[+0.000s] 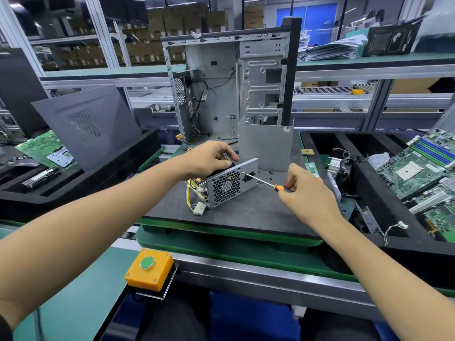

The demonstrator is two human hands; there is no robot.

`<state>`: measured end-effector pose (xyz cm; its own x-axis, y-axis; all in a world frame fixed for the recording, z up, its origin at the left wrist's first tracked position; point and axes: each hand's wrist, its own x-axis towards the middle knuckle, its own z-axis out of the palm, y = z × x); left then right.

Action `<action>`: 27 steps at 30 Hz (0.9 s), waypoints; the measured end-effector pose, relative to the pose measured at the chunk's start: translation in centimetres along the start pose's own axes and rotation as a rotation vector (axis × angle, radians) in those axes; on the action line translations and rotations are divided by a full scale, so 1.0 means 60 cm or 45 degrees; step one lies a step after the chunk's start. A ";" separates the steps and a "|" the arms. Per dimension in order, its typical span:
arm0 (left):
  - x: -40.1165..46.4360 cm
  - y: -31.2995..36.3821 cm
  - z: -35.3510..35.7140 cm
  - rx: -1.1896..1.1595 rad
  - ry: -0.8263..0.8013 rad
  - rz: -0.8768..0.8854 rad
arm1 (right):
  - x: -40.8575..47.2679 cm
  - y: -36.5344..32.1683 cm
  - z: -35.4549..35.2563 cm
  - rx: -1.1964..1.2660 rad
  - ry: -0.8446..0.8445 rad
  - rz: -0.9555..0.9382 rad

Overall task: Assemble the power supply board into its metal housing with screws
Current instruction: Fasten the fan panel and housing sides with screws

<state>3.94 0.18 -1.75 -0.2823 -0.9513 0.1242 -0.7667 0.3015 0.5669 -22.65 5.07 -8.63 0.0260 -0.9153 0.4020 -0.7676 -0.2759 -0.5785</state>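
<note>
At the centre of the frame, a metal power supply housing (pixel 227 184) sits on a dark work mat (pixel 246 212), yellow wires spilling from its left end. The left hand (pixel 209 158) curls over its top, steadying it. The right hand (pixel 304 190) pinches an orange-handled screwdriver (pixel 263 182), tip at the housing's perforated face. Loose screws (pixel 270 172) lie just behind. The board seems already inside; screwing looks under way, the cover plate (pixel 266 143) still off.
</note>
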 end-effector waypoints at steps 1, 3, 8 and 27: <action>0.000 0.001 0.001 0.005 0.005 0.000 | 0.000 0.000 0.001 0.003 -0.002 -0.001; -0.002 0.003 0.005 0.029 0.009 0.016 | 0.000 0.000 0.002 0.004 -0.004 -0.001; -0.002 0.005 0.007 0.041 -0.001 0.019 | 0.000 -0.001 0.000 0.021 -0.008 0.005; -0.002 0.007 0.003 0.006 0.008 -0.024 | -0.001 -0.006 0.002 0.011 -0.027 -0.004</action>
<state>3.57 0.45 -1.70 -0.2643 -0.9571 0.1188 -0.7744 0.2840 0.5653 -22.28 5.20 -8.51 0.0420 -0.9203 0.3890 -0.7621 -0.2813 -0.5832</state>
